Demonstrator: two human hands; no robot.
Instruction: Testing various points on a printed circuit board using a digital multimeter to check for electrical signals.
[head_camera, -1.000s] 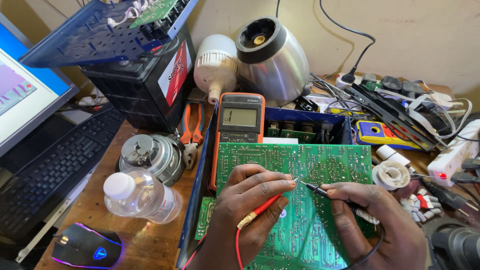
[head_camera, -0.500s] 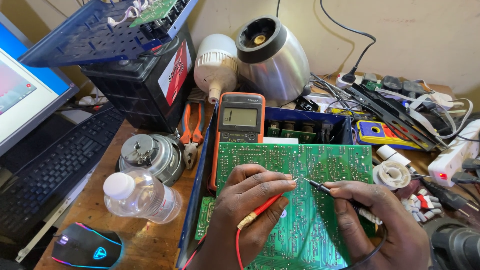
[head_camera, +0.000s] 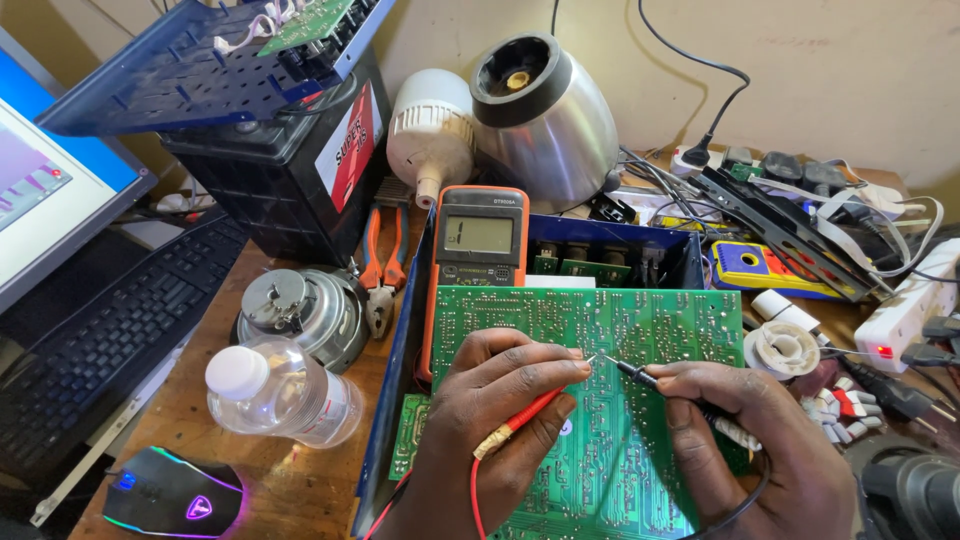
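Right now both hands are down on the green circuit board (head_camera: 640, 330), solder side up, and this looks like a continuity or voltage check in mid-measurement. The left hand (head_camera: 490, 420) pinches the red probe (head_camera: 535, 408) between thumb and fingertips, its metal tip touching the board near the middle. The right hand (head_camera: 760, 440) is closed around the black probe (head_camera: 640, 375), tip just beside the red one, the 2 points near but apart. My read: the next move calls for a steady hold on those tiny solder pads and a glance up at the display, since a slip could bridge neighbouring joints.

The board is flat, glossy green, speckled with dull silver dots, resting on a blue metal chassis (head_camera: 395, 400). To the left, a clear plastic bottle (head_camera: 285, 392) with a white cap lies on the worn wooden table (head_camera: 200, 420), near a black mouse (head_camera: 170, 492) with glowing edges.

Further back, the orange multimeter (head_camera: 480, 250) lies flat, grey screen lit with digits, touching the board's upper edge. Beside it sit red-handled pliers (head_camera: 385, 255) and a round metal motor (head_camera: 300, 312). At the far end stand a boxy black battery (head_camera: 280, 170), a white bulb (head_camera: 430, 135) and a polished steel blender base (head_camera: 545, 120).
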